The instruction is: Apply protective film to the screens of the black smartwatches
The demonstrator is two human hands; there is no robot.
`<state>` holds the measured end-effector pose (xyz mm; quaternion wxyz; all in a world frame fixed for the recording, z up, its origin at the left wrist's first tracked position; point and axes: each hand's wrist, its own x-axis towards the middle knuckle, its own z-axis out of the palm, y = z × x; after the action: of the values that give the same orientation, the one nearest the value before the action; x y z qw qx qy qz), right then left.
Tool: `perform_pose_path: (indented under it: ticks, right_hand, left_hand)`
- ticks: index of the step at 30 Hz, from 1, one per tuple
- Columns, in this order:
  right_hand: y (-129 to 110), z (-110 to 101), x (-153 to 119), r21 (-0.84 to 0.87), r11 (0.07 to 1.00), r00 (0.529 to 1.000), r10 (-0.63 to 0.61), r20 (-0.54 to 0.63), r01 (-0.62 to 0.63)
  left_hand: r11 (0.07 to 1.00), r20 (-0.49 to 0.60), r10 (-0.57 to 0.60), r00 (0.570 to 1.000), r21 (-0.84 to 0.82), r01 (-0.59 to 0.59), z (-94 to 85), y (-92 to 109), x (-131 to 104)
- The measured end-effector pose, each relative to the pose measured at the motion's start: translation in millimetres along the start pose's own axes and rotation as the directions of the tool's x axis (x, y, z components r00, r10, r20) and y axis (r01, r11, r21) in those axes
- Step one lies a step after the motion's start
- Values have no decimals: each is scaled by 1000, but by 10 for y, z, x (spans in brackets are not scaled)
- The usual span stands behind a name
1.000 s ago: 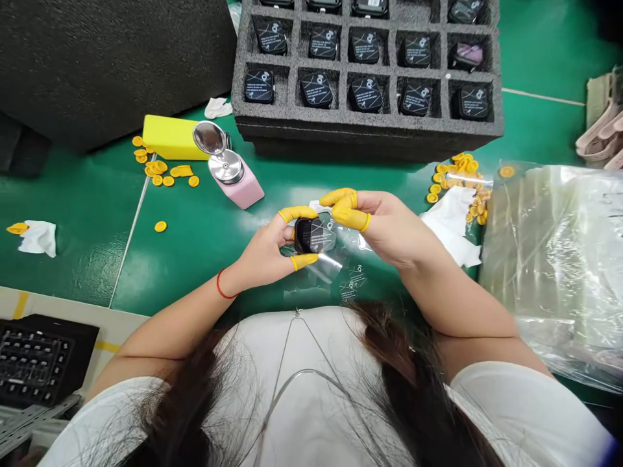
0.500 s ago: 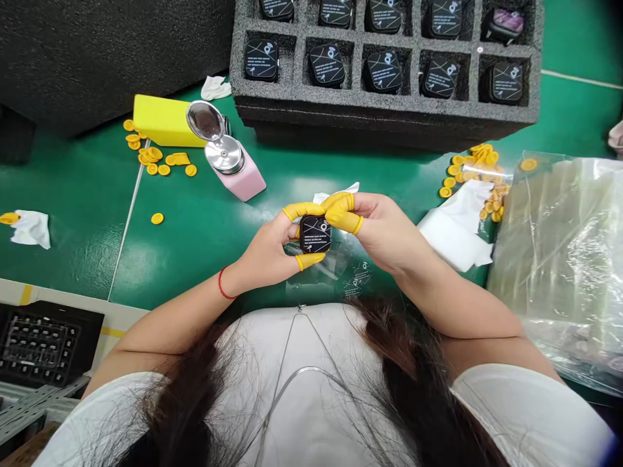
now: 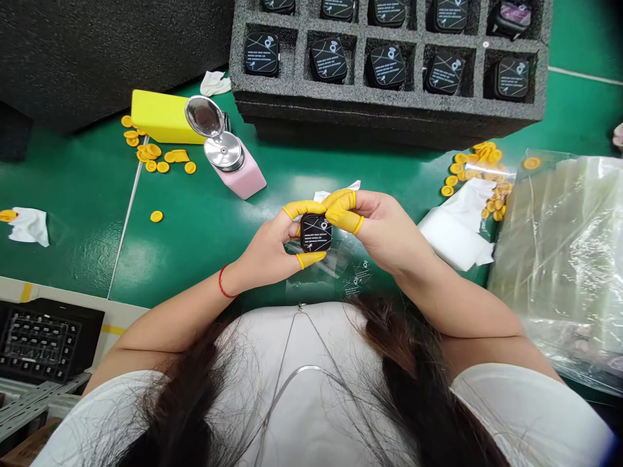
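Note:
A small square black device (image 3: 316, 233) with white print on its face is held near the middle of the view. My left hand (image 3: 272, 250), in yellow finger cots, grips it by its top and bottom edges. My right hand (image 3: 372, 224), also in yellow cots, has thumb and finger pinched together at the device's upper right corner; whatever lies between those fingertips is hidden. Just behind the fingers lies a white cloth (image 3: 354, 186). Under the hands are clear film pieces (image 3: 357, 279), some with white print.
A grey foam tray (image 3: 389, 104) of similar black devices stands at the back. Left of centre are a pink pump bottle (image 3: 246, 175), a yellow box (image 3: 165, 117) and loose yellow finger cots (image 3: 152, 152). White wipes (image 3: 457, 233) and a plastic-wrapped stack (image 3: 559, 246) lie at right.
The view has shifted slightly, with the foam tray a little higher in it. Both hands keep the same hold at the device.

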<state>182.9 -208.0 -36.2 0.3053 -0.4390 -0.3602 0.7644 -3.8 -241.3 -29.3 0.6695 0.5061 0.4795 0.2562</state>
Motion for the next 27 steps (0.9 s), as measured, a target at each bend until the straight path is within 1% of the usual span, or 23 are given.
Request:
perform_pose_path:
  ticks: [7, 13, 27]
  right_hand:
    - [13, -14, -1, 11, 1000, 1000, -13, 6, 13]
    - [12, -20, -14, 9, 1000, 1000, -23, 5, 23]
    - [-1, 9, -21, -49, 998, 999, -35, -35, 33]
  left_hand:
    - [999, -3, 40, 999, 19, -40, -7, -27, 0]
    - [998, -3, 49, 999, 26, -49, -4, -21, 8]
    - [1000, 1, 29, 1000, -3, -29, -3, -3, 1]
